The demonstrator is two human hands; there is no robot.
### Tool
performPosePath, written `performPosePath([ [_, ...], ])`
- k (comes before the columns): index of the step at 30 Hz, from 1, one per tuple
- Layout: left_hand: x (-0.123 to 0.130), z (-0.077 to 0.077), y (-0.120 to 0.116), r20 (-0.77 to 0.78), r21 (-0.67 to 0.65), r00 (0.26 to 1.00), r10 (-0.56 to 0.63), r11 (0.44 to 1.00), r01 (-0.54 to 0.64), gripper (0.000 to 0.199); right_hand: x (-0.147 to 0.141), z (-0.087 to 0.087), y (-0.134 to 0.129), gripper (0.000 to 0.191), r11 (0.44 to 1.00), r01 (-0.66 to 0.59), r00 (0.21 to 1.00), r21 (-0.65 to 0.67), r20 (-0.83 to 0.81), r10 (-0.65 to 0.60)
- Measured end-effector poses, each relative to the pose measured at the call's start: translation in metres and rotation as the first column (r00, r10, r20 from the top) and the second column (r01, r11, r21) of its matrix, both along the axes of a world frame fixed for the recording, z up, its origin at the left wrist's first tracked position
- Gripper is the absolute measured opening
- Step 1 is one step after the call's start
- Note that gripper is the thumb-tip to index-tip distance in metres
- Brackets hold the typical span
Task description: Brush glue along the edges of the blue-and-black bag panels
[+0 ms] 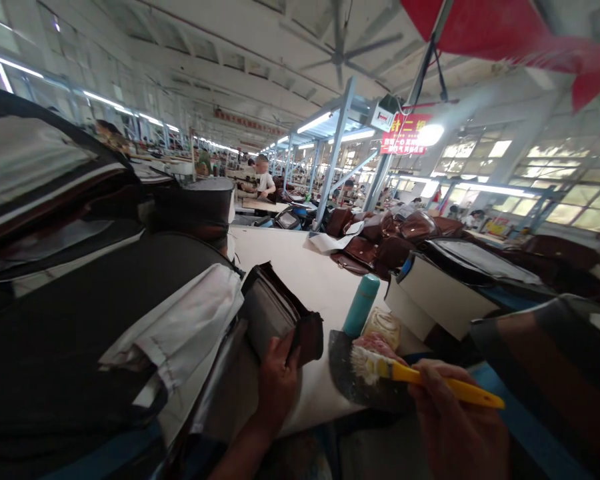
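Observation:
My left hand (277, 380) grips the near edge of a dark, box-shaped bag piece (275, 310), its thumb and fingers pressed on the side. The piece is tilted above the pale table (305, 267). In my right hand (453, 413) is a yellow-handled brush (420, 379), pinched between thumb and fingers. Its pale bristles, coated with something whitish, point left over a dark, stained pad (345, 373). Behind the bristles are a crumpled reddish cloth (380, 345) and a cream-coloured container (384, 325). A teal bottle (361, 305) stands beside them.
Large black bag parts (80, 333) with a white lining (190, 320) are heaped at the left. Brown leather bags (365, 250) lie at the table's far end. More bag pieces (445, 293) fill the right side. A person (264, 181) is at a bench farther back.

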State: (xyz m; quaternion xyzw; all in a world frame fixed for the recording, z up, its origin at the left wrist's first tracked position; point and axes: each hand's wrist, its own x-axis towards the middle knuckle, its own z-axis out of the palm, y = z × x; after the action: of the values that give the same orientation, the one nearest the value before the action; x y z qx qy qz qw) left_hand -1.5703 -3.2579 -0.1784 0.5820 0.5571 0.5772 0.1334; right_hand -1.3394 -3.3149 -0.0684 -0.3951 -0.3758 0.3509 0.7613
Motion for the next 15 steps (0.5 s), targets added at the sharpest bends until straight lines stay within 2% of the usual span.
performPosePath([
  [4, -0.005, 0.013, -0.031, 0.016, -0.026, 0.993, -0.113, 0.993, 0.114, 0.035, -0.017, 0.026, 0.008, 0.021, 0.984, -0.066, 0.996, 0.166, 0.076, 0.054],
  [8, -0.008, 0.026, -0.053, 0.12, -0.124, 0.975, -0.185, 0.972, 0.2, 0.039, -0.044, 0.037, 0.022, 0.011, 0.931, -0.232, 0.941, 0.28, 0.306, 0.143],
  [12, -0.016, 0.034, -0.055, 0.256, -0.229, 0.948, -0.189, 0.941, 0.249, 0.041, -0.052, 0.034, 0.039, 0.007, 0.888, -0.407, 0.762, 0.213, 0.615, 0.202],
  [15, -0.021, 0.036, -0.055, 0.289, -0.269, 0.936, -0.2, 0.922, 0.28, 0.042, -0.037, 0.036, 0.046, 0.007, 0.883, -0.431, 0.591, 0.188, 0.798, 0.119],
])
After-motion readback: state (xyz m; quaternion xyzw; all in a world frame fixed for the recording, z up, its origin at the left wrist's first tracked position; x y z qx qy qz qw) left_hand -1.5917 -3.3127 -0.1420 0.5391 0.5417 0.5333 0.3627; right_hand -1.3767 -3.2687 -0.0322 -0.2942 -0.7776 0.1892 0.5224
